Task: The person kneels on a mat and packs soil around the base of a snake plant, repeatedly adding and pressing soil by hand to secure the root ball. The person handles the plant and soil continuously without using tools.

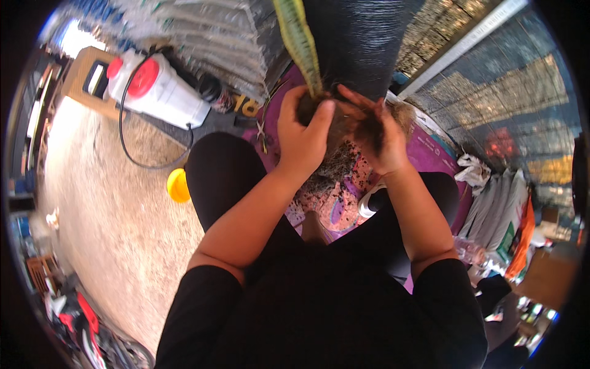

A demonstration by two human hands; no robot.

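Note:
My left hand (302,133) is closed round the base of a snake plant leaf (299,44), which stands up from the grip with its green and yellow-edged blade. Dark soil or root matter shows between thumb and fingers. Close on the right, my right hand (380,133) has its fingers spread and bent, with dark soil on the palm; whether it holds anything is unclear. Beneath both hands, loose soil and fine roots (334,168) lie on a pink patterned sheet (341,207) over purple plastic (426,147). A pair of scissors (261,131) lies left of my left hand.
At the left stand a white sprayer tank (161,97) with a black hose and a wooden stool (83,74). A yellow round object (178,185) lies by my left knee. Stacked bags (498,212) and a clear plastic bottle (470,251) are at the right.

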